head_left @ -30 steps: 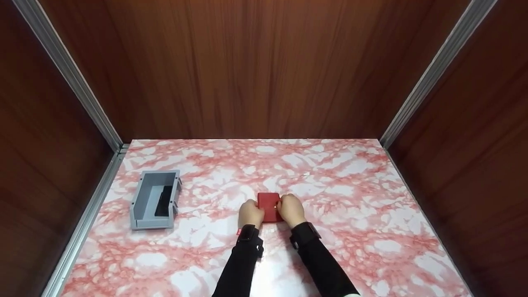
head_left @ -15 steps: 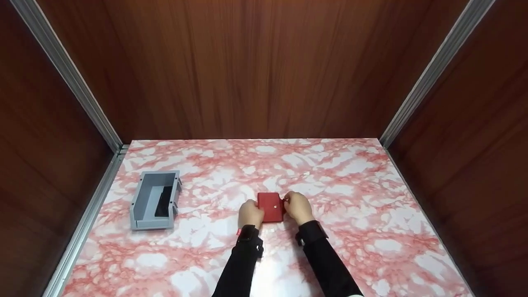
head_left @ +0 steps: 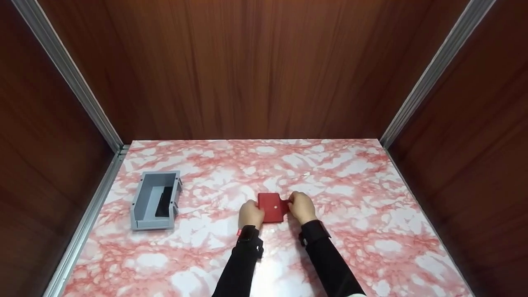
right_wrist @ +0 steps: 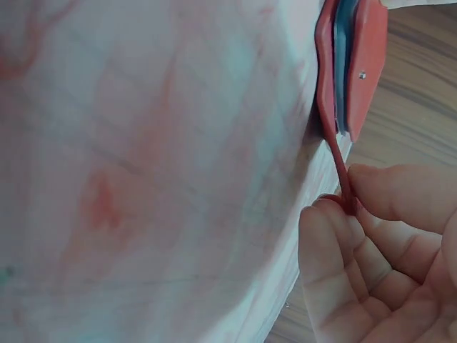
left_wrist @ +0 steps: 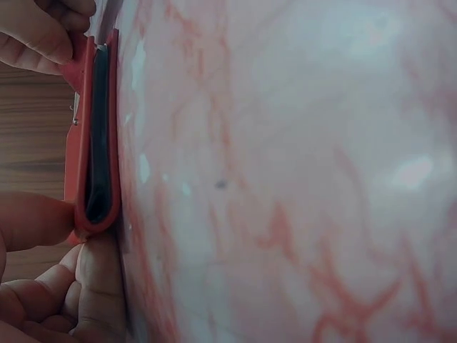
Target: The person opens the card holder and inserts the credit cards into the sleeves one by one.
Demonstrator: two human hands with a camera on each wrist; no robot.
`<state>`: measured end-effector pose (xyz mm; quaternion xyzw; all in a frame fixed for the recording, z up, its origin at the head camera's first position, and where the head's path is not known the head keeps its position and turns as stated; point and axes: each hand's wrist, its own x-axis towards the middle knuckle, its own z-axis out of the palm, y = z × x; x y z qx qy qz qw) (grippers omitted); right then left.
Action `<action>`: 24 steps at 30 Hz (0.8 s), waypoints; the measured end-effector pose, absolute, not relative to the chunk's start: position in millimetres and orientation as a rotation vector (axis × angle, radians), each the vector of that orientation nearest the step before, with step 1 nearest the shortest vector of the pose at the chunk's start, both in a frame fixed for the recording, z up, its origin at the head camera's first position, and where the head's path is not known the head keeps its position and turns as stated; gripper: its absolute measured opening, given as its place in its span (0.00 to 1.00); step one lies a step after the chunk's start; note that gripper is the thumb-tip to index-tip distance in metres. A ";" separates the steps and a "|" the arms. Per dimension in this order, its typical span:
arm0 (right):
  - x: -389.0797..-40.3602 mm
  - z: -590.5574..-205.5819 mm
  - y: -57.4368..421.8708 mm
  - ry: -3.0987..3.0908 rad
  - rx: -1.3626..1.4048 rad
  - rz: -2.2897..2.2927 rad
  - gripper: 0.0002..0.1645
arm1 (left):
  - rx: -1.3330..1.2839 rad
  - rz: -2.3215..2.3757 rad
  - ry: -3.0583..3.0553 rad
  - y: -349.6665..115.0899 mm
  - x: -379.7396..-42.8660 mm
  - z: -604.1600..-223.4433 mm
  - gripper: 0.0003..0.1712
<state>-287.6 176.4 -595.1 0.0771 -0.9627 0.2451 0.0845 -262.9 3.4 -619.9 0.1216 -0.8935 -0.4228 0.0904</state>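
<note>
Beside red case — tab farther out

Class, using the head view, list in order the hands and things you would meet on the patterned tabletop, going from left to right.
Grey bin → left hand → red case → its red strap → right hand

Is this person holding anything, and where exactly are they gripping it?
Yes, a red wallet-like case. The left hand pinches its folded edge; the right hand pinches the tab on the opposite side.
</note>
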 end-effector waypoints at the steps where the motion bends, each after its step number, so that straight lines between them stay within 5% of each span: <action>1: -288.0 -595.5 176.6 -2.876 0.225 0.726 0.07 | 0.359 -1.256 -2.655 3.4 -262.9 -619.8 0.05; 24: -293.8 -600.0 173.9 -2.957 0.132 0.584 0.10 | 0.377 -1.267 -2.687 2.4 -262.2 -618.0 0.07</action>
